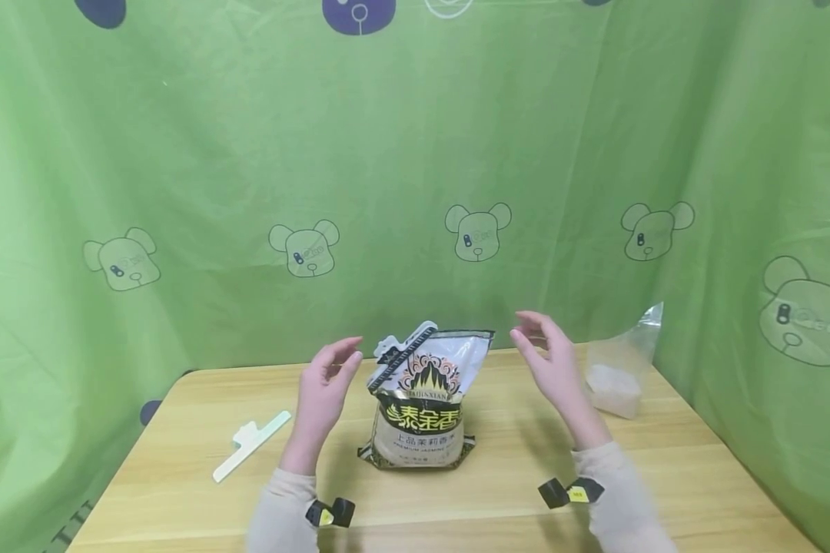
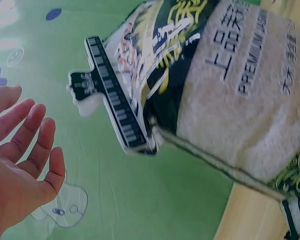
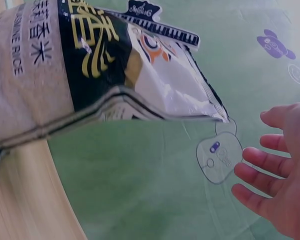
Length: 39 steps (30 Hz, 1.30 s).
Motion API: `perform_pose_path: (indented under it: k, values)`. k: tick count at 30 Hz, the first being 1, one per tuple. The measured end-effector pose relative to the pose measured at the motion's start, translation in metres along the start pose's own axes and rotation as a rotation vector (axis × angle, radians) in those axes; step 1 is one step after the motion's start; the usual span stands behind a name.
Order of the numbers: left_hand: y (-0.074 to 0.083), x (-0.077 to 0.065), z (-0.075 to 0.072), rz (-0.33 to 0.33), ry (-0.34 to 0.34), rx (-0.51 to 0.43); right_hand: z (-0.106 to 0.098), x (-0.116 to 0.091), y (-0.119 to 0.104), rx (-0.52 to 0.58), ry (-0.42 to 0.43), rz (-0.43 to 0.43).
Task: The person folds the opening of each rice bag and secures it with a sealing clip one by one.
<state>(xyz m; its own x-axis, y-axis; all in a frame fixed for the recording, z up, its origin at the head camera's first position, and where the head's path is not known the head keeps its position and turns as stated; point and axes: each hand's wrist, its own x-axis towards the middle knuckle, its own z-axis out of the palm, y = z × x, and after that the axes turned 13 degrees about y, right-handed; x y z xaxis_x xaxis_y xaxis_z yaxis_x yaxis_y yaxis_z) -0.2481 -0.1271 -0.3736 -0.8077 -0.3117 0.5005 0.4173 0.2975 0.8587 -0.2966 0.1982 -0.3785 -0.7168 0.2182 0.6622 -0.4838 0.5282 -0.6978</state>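
Observation:
A bag of jasmine rice (image 1: pixel 418 430) stands upright mid-table in the head view. Clamped slantwise over its top left corner is a piano-key bag clip (image 1: pixel 403 355), also plain in the left wrist view as a black-and-white clip (image 2: pixel 117 97). My left hand (image 1: pixel 325 384) is held in the air left of the bag, apart from it, fingers loosely bent. To the right, my right hand (image 1: pixel 548 355) hovers with relaxed fingers, also apart from the bag. Both palms face the bag, and neither holds anything. The bag's white upper corner (image 3: pixel 190 95) points toward the right hand.
A pale green and white bag clip (image 1: pixel 250 445) lies on the wooden table (image 1: pixel 498 507) at the left. At the back right stands a clear plastic bag (image 1: pixel 619 376) with white contents at its bottom. A green curtain (image 1: pixel 401 153) with bear heads hangs behind the table.

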Motion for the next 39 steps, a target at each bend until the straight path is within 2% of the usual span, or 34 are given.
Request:
perform_pose_path:
  k: [5, 7, 11, 17, 22, 25, 29, 32, 36, 39]
  values:
    - [0.028, -0.01, 0.003, 0.08, -0.016, -0.004, -0.014, -0.001, 0.005, -0.043, 0.014, 0.015]
    - [0.034, -0.012, 0.005, 0.108, -0.022, -0.027, -0.021, 0.0, 0.007, -0.063, 0.017, 0.027]
    - [0.032, -0.013, 0.015, 0.148, -0.032, -0.088, -0.033, 0.003, 0.014, -0.09, 0.033, 0.039]
    - [0.027, -0.014, 0.036, 0.245, -0.069, -0.163, -0.051, 0.012, 0.024, -0.117, 0.087, 0.073]
    - [0.036, -0.022, 0.052, 0.251, -0.113, -0.183, -0.064, 0.015, 0.034, -0.13, 0.171, 0.098]
    - [0.043, -0.027, 0.062, 0.29, -0.129, -0.21, -0.073, 0.017, 0.039, -0.15, 0.215, 0.141]
    - [0.064, -0.036, 0.07, 0.326, -0.158, -0.249, -0.088, 0.019, 0.046, -0.168, 0.261, 0.218]
    - [0.075, -0.041, 0.077, 0.308, -0.182, -0.261, -0.097, 0.021, 0.052, -0.16, 0.313, 0.261]
    - [0.06, -0.045, 0.097, 0.3, -0.195, -0.248, -0.107, 0.022, 0.058, -0.142, 0.39, 0.28]
    - [0.049, -0.048, 0.112, 0.271, -0.223, -0.236, -0.113, 0.023, 0.062, -0.156, 0.427, 0.302]
